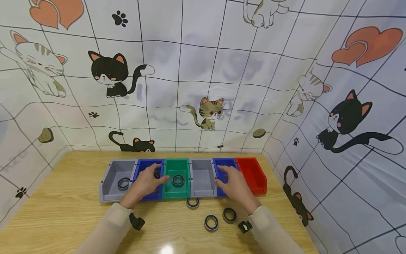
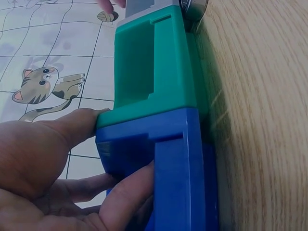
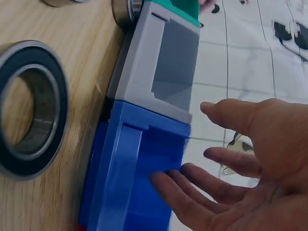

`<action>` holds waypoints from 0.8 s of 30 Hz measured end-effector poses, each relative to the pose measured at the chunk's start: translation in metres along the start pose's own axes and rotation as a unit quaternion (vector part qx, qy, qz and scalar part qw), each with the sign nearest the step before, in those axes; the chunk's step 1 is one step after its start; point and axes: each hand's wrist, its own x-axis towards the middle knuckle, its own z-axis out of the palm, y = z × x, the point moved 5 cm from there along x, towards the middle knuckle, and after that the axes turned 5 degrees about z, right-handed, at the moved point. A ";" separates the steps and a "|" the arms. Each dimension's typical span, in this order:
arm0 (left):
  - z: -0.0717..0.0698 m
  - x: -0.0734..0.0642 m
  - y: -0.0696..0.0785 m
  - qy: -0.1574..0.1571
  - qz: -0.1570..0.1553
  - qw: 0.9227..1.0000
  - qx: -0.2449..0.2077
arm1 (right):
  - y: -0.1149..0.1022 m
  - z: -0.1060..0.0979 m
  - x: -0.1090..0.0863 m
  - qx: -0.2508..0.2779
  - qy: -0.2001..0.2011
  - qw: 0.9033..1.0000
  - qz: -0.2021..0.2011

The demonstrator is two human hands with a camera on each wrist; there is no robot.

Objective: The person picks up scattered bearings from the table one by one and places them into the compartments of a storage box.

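Observation:
In the head view my left hand (image 1: 146, 182) reaches over the left blue bin (image 1: 155, 197); a dark bearing shows partly behind its fingers. The left wrist view has its fingers dipping into that blue bin (image 2: 178, 178), thumb by the edge of the green bin (image 2: 192, 82). My right hand (image 1: 235, 185) hovers over the right blue bin (image 1: 229, 161), fingers spread and nothing in them. One bearing (image 1: 178, 186) lies in the green bin and another bearing (image 1: 118, 184) in the left grey bin (image 1: 111, 200).
On the wooden table (image 1: 168, 225), in front of the bins, are three loose bearings: one bearing (image 1: 192, 207) by the green bin, two others (image 1: 211, 229) nearer me. A second grey bin (image 1: 203, 181) and a red bin (image 1: 253, 176) complete the row. A cat-patterned curtain (image 1: 177, 88) hangs behind.

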 end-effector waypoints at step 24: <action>0.000 0.001 -0.004 0.007 -0.005 0.999 -0.034 | -0.059 0.039 -0.051 -0.119 -0.118 0.967 -0.191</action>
